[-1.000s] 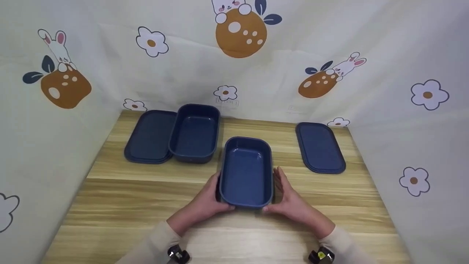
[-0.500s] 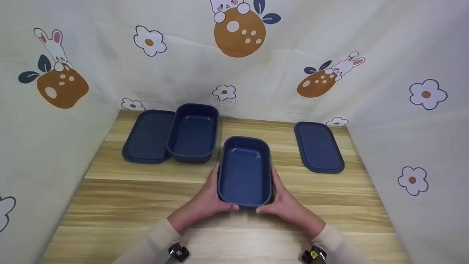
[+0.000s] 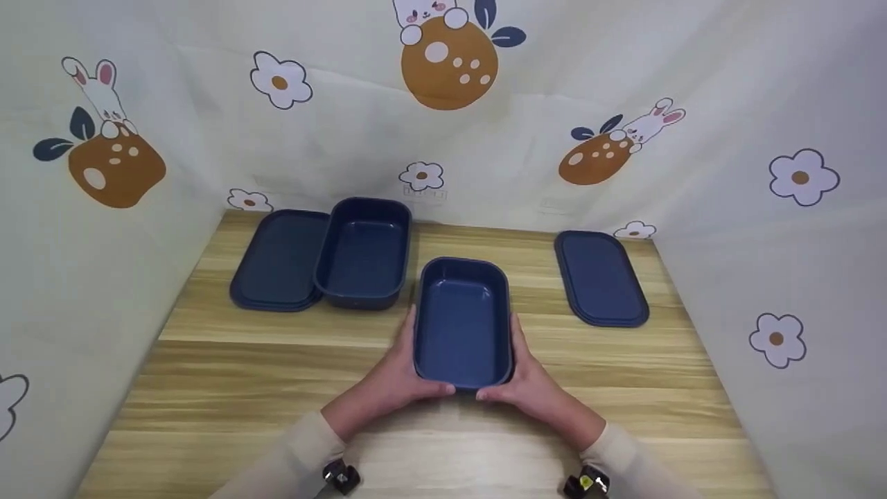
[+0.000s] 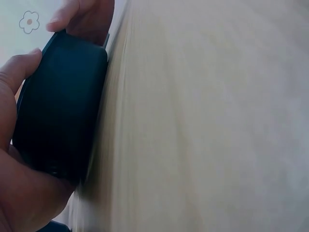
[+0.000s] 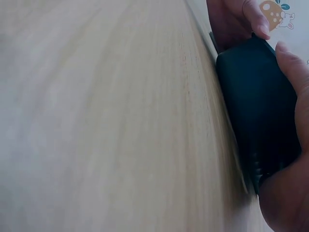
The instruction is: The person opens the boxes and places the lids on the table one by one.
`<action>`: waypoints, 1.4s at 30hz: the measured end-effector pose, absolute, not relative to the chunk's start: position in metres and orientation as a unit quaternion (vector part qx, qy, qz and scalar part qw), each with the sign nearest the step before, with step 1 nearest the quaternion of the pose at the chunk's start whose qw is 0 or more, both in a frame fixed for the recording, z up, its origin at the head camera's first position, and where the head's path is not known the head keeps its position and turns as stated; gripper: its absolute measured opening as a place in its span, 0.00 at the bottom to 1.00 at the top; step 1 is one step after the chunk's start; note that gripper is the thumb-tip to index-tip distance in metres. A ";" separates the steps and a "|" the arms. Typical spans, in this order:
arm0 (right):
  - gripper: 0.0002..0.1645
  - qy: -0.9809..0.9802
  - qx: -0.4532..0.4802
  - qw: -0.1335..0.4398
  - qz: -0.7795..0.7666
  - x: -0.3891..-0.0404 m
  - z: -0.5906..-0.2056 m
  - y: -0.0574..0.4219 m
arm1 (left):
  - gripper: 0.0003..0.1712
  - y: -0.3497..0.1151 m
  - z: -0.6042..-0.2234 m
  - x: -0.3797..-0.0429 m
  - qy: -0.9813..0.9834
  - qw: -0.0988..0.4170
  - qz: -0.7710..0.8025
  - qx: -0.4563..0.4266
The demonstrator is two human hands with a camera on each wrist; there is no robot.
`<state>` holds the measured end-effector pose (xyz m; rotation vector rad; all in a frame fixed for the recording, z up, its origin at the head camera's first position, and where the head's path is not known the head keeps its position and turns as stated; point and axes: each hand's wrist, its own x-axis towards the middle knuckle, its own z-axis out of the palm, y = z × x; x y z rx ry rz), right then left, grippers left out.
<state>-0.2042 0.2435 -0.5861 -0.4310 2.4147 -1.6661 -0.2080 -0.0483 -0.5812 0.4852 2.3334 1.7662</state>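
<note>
A deep navy-blue rectangular food container point(image 3: 463, 336) with rounded corners sits upright in the middle, its inside bare in the head view. My left hand point(image 3: 391, 378) holds its left side, thumb along the near rim. On the opposite side my right hand point(image 3: 540, 384) grips it in the same way, and the two thumb tips nearly meet at the near end. Both wrist views show the container's dark near wall point(image 4: 63, 101) between the hands, low at the wooden surface. Most of the fingers are hidden behind the container's sides.
A second navy container point(image 3: 364, 256) stands at the back left, overlapping a flat navy lid point(image 3: 277, 260) beside it. Another navy lid point(image 3: 601, 277) lies at the back right. Patterned cloth walls point(image 3: 332, 138) enclose the wooden table point(image 3: 235, 388) at the back and sides.
My right hand has closed in from a small gap to the container's right side. Both thumbs have slid inward along the near rim. The other container and the lids stay put.
</note>
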 end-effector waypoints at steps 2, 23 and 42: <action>0.96 0.809 -0.145 0.085 -0.563 -0.204 -0.586 0.242 | 0.92 -0.048 -0.581 -0.207 0.787 0.088 0.591 0.157; 0.92 0.793 -0.147 0.084 -0.586 -0.219 -0.562 0.252 | 0.91 -0.032 -0.567 -0.216 0.804 0.046 0.576 0.144; 0.89 0.808 -0.117 0.078 -0.572 -0.258 -0.545 0.286 | 0.90 -0.001 -0.546 -0.260 0.794 0.024 0.581 0.178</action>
